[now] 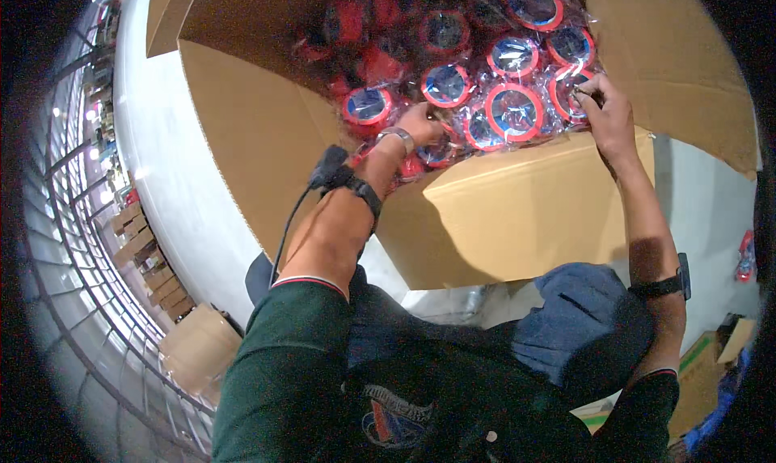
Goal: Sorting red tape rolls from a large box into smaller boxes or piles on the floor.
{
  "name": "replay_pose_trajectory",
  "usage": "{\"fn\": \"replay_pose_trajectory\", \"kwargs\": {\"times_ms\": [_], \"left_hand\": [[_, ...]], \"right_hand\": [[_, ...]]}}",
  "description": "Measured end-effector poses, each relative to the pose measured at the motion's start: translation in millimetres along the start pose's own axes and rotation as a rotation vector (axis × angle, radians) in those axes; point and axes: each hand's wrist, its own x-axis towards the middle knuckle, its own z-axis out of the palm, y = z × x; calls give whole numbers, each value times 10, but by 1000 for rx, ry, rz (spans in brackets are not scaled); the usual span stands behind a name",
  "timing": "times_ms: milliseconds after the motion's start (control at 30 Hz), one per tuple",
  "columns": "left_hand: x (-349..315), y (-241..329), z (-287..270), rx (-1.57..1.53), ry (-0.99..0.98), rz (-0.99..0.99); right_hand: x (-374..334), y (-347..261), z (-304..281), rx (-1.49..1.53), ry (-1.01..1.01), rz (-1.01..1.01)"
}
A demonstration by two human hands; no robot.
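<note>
Pale floor point(703, 212) shows on both sides of the open cardboard box point(525, 212), whose near wall stands before the person's knees. Just inside that wall, the left hand point(422, 126) reaches down with bent fingers among red-rimmed rings point(514, 112) wrapped in clear film; whether it grips one cannot be told. Inside the box's right side, the right hand point(610, 111) has thumb and finger drawn together over another ring; whether film is pinched between them is too small to tell. More rings lie heaped toward the box's far side. Each is probably light and fairly stiff, its glossy wrap likely slippery and easily torn, so the firm red rim seems a better hold than loose film. Well beyond the box's left side stand brown cartons point(166, 289).
</note>
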Motion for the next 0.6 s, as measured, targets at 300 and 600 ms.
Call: {"fn": "replay_pose_trajectory", "kwargs": {"times_ms": [300, 600], "left_hand": [[92, -113, -32, 161, -161, -442], [-241, 399, -107, -83, 300, -344]], "right_hand": [[-25, -35, 45, -81, 8, -52], [-21, 51, -22, -122, 19, -77]]}}
